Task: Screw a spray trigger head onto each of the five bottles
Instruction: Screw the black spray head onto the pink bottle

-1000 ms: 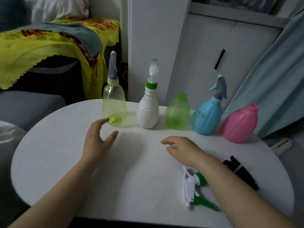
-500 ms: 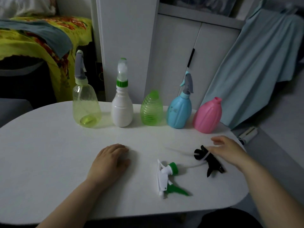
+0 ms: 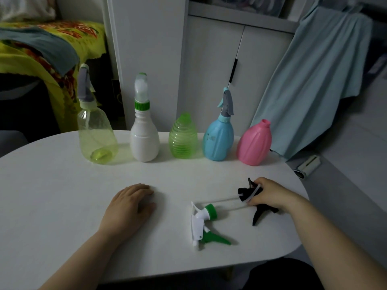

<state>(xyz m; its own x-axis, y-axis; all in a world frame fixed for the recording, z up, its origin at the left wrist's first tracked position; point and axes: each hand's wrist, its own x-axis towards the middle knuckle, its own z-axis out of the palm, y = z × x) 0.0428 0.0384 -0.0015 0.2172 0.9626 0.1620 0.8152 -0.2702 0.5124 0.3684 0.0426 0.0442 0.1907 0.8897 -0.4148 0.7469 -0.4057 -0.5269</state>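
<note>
Five bottles stand in a row at the back of the white table point(image 3: 52, 185). The clear yellow bottle point(image 3: 96, 135), the white bottle point(image 3: 144, 141) and the blue bottle point(image 3: 218, 139) carry spray heads. The ribbed green bottle point(image 3: 183, 139) and the pink bottle point(image 3: 254, 143) have bare necks. A white and green trigger head point(image 3: 202, 223) lies on its side near the front edge. My right hand point(image 3: 270, 194) closes on the black trigger head point(image 3: 254, 197) on the table. My left hand point(image 3: 129, 206) rests flat, palm down, holding nothing.
White cabinet doors point(image 3: 219, 70) rise behind the bottles. A light blue cloth point(image 3: 314, 80) hangs at the right. A yellow patterned blanket point(image 3: 41, 51) covers furniture at the left. A small white device point(image 3: 307, 166) lies on the grey surface past the table's right end.
My right hand has gone right from the table's middle to the black trigger head and closed its fingers on it. My left hand has dropped flat onto the table.
</note>
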